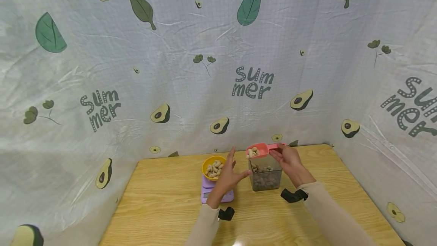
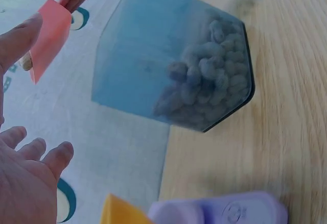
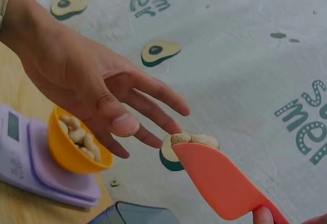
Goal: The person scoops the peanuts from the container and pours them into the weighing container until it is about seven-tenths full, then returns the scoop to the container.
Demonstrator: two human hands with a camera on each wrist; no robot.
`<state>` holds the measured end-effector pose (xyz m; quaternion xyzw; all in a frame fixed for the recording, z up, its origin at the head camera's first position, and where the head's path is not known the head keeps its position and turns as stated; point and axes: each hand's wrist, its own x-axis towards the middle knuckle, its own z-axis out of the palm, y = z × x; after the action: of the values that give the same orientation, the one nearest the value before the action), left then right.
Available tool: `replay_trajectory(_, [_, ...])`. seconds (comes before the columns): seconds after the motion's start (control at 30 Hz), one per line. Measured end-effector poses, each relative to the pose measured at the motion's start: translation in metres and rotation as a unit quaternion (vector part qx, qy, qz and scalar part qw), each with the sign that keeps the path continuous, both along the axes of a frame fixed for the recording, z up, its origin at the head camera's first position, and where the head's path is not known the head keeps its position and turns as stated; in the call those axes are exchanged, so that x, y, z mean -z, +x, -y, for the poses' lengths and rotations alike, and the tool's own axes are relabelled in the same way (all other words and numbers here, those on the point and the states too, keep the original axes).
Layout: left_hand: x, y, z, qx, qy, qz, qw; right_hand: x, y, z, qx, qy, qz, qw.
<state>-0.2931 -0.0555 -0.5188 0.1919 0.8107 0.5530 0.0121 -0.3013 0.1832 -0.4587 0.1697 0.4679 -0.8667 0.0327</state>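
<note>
My right hand (image 1: 290,161) grips the handle of a pink scoop (image 1: 262,149) that carries several peanuts (image 1: 253,152). The scoop is held over a clear grey bin (image 1: 267,179) partly filled with peanuts. Between the bin and a yellow bowl (image 3: 76,150) hovers my left hand (image 1: 228,177), fingers spread and holding nothing. In the right wrist view its fingertips are near the scoop's tip, and no contact can be made out. Peanuts fill much of the bowl, which sits on a purple kitchen scale (image 1: 206,185). The left forearm hides part of the scale.
All of this stands on a light wooden table (image 1: 164,193). A white sheet (image 1: 191,86) printed with avocados and leaves hangs behind and at both sides. Each wrist carries a black camera mount (image 1: 294,196).
</note>
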Motion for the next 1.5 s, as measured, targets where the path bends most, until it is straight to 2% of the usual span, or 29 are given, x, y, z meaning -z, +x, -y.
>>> replay_trajectory(0.27, [-0.006,0.008,0.027,-0.035,-0.012,-0.038,0.9986,-0.001,-0.005,0.023,-0.005,0.005,-0.006,1.0])
replay_trajectory(0.53, [-0.006,0.016,0.056,-0.09,-0.018,-0.035,0.9952,0.004,-0.014,0.048,-0.008,0.017,-0.009,0.9998])
replay_trajectory(0.7, [-0.005,0.017,0.075,-0.117,-0.026,-0.059,0.9911,0.006,-0.018,0.065,-0.009,0.031,-0.004,0.9995])
replay_trajectory(0.77, [-0.003,0.017,0.082,-0.122,-0.035,-0.066,0.9897,0.008,-0.02,0.072,-0.007,0.04,-0.002,0.9992])
replay_trajectory(0.97, [0.008,0.013,0.098,-0.137,-0.052,-0.045,0.9882,0.014,-0.029,0.092,0.0,0.06,-0.004,0.9982])
replay_trajectory(1.23, [0.034,-0.003,0.106,-0.132,-0.078,-0.002,0.9881,0.031,-0.043,0.113,0.019,0.077,0.001,0.9969])
replay_trajectory(1.33, [0.041,-0.008,0.107,-0.129,-0.091,0.004,0.9874,0.036,-0.046,0.121,0.021,0.097,-0.002,0.995])
replay_trajectory(1.5, [0.045,-0.01,0.106,-0.13,-0.09,0.014,0.9874,0.038,-0.045,0.136,0.014,0.158,-0.016,0.9872])
